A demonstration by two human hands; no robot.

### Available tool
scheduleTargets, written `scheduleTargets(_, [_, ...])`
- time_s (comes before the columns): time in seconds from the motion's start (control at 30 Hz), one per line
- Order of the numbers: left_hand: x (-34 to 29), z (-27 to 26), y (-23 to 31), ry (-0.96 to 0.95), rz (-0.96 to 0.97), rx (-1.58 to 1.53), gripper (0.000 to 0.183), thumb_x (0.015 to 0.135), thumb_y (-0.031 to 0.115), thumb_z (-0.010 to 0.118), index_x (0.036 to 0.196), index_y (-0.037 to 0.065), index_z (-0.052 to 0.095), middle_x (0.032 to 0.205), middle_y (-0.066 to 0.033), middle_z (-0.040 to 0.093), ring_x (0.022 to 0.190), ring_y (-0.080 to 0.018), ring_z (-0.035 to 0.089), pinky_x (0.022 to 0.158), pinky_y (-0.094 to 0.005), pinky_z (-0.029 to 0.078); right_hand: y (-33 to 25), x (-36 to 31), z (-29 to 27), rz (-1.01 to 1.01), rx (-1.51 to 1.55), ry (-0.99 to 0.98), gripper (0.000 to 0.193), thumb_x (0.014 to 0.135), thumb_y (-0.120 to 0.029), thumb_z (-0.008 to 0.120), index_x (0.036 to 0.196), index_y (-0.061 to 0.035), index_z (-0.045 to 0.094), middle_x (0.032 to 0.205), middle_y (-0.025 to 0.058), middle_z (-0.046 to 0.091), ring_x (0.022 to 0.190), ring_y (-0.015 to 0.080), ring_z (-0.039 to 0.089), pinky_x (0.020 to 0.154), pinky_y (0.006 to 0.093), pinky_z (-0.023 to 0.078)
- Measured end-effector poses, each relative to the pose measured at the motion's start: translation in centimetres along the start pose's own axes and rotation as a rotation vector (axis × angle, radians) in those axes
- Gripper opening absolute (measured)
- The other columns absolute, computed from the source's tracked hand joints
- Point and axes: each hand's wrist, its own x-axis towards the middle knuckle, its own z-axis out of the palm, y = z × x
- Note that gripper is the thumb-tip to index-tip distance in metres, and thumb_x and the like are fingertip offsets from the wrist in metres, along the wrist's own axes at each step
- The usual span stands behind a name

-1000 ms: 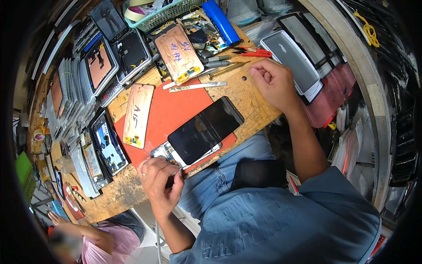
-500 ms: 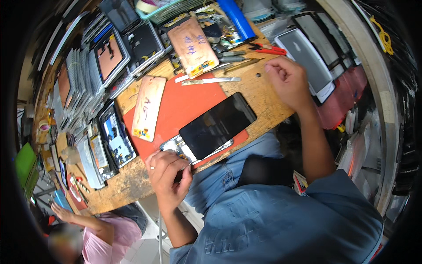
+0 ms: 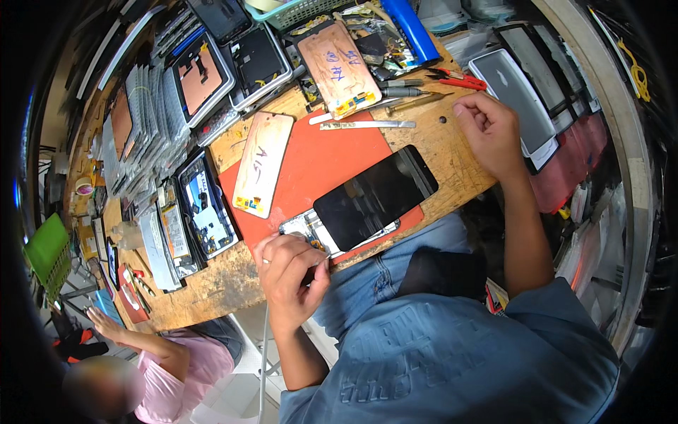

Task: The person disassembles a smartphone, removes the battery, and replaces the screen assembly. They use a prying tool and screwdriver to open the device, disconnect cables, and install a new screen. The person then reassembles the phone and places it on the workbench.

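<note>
Head view: our left hand [image 3: 288, 272], fingers curled, pinching the near end of an opened phone frame [image 3: 305, 232]; black screen panel [image 3: 376, 196] lying across it on the red mat [image 3: 318, 159]. Our right hand [image 3: 491, 134], loosely curled, resting on the wooden bench [image 3: 212, 283].

Bright even light, sharp centre, heavy fisheye bending, dark vignetted rim.

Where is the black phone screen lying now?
In the head view, the black phone screen lies on the red mat, between the left hand and right hand.
</note>
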Motion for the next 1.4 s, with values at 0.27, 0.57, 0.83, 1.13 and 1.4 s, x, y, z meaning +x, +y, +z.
scheduleTargets(0.27, [-0.14, 0.09, 0.03, 0.003, -0.014, -0.003, 0.021, 0.074, 0.006, 0.085, 0.092, 0.011, 0.076, 0.094, -0.0022, 0.070, 0.101, -0.0269, 0.072, 0.103, -0.0488, 0.044, -0.06, -0.16, -0.17, 0.034, -0.003, -0.029, 0.008, 0.104, -0.005, 0.076, 0.104, 0.0033, 0.076, 0.083, -0.0056, 0.062, 0.069, 0.0012, 0.045, 0.060, 0.0221, 0.038])
scheduleTargets(0.57, [-0.01, 0.22, 0.19, 0.021, -0.016, 0.009, 0.020, 0.074, 0.006, 0.085, 0.091, 0.010, 0.076, 0.093, -0.0034, 0.070, 0.099, -0.0282, 0.071, 0.103, -0.0494, 0.045, 0.28, -0.03, 0.02, 0.016, 0.023, 0.023, 0.009, 0.101, -0.006, 0.078, 0.103, 0.0025, 0.077, 0.081, 0.0004, 0.069, 0.063, 0.0028, 0.051, 0.057, 0.0252, 0.042])
scheduleTargets(0.83, [0.07, 0.18, 0.36, 0.018, -0.021, 0.011, 0.017, 0.076, 0.010, 0.083, 0.091, 0.009, 0.075, 0.093, -0.0047, 0.070, 0.098, -0.0298, 0.070, 0.102, -0.0499, 0.046, -0.04, 0.02, -0.07, 0.021, 0.035, 0.013, 0.009, 0.100, -0.007, 0.076, 0.102, 0.0015, 0.077, 0.078, 0.0052, 0.074, 0.057, 0.0055, 0.057, 0.054, 0.0281, 0.045])
scheduleTargets(1.13, [0.20, 0.27, 0.29, 0.033, -0.014, 0.014, 0.017, 0.077, 0.009, 0.084, 0.091, 0.010, 0.075, 0.093, -0.0041, 0.070, 0.099, -0.0293, 0.070, 0.102, -0.0501, 0.046, 0.13, 0.21, -0.06, 0.009, 0.057, 0.021, 0.010, 0.100, -0.007, 0.076, 0.103, 0.0026, 0.077, 0.080, 0.0045, 0.073, 0.059, 0.0049, 0.055, 0.056, 0.0267, 0.046])
scheduleTargets(1.4, [0.07, 0.17, 0.13, 0.016, -0.007, 0.006, 0.018, 0.075, 0.008, 0.085, 0.091, 0.011, 0.076, 0.093, -0.0031, 0.070, 0.099, -0.0278, 0.071, 0.103, -0.0500, 0.045, 0.21, 0.02, -0.08, 0.023, 0.028, 0.019, 0.011, 0.100, -0.007, 0.078, 0.103, 0.0028, 0.078, 0.079, 0.0039, 0.072, 0.060, 0.0047, 0.054, 0.056, 0.0263, 0.044])
